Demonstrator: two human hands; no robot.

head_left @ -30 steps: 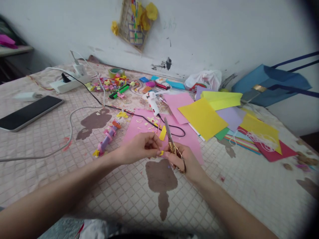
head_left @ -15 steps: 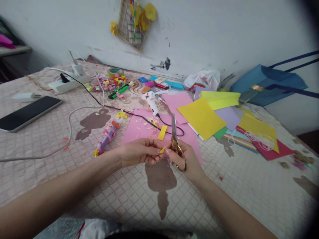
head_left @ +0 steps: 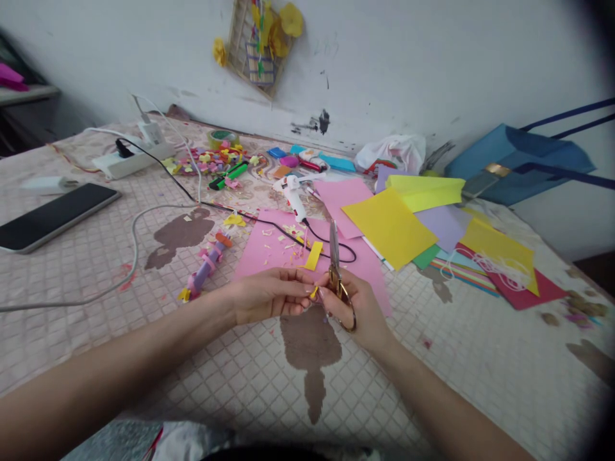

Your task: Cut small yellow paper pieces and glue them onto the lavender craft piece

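Observation:
Between the fingertips of my left hand [head_left: 276,294] is a small yellow paper piece [head_left: 314,292], pinched and bent. My right hand [head_left: 358,307] is closed round the gold handles of a pair of scissors [head_left: 335,256], whose blades point away from me. The right thumb and fingertip also touch the yellow piece. Beyond the hands, a yellow paper strip [head_left: 314,255] lies on a pink sheet [head_left: 259,256] strewn with small scraps. To the left rests a purple rolled tube [head_left: 206,269] with pink and orange bits attached.
A white glue gun [head_left: 291,197] with a black cord stands behind the pink sheet. Coloured sheets [head_left: 389,227] are piled at the right, near a blue bag [head_left: 519,163]. On the left lie a phone [head_left: 52,214] and a power strip [head_left: 134,160]. Paper cut-outs [head_left: 211,160] sit at the back.
The yellow piece has turned and bent slightly between my fingertips. Both hands and the scissors have hardly moved.

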